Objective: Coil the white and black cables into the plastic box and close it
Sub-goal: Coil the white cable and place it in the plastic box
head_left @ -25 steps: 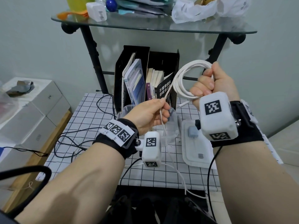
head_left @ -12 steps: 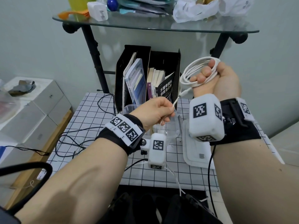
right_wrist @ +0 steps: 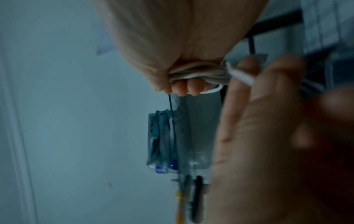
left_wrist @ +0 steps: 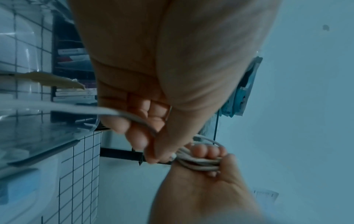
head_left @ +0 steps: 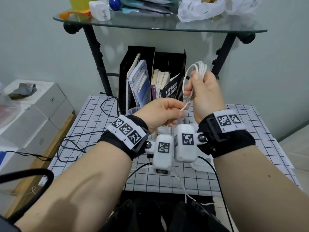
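— Right hand (head_left: 203, 93)?
— Fist curled round looped white cable (head_left: 194, 72), upper centre-right of frame, above table (head_left: 250, 134).
— Left hand (head_left: 160, 113)?
— Just beside, centre; pinching loose strand; tail dangling past table edge.
— Box (head_left: 133, 110)? Black cable (head_left: 70, 144)?
— Behind left hand, mostly hidden; sprawled on table, lower left.

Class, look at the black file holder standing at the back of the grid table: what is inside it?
The black file holder holds upright books and booklets, one dark cover with white Chinese lettering. The left hand covers their lower ends, so what lies at the bottom cannot be seen.
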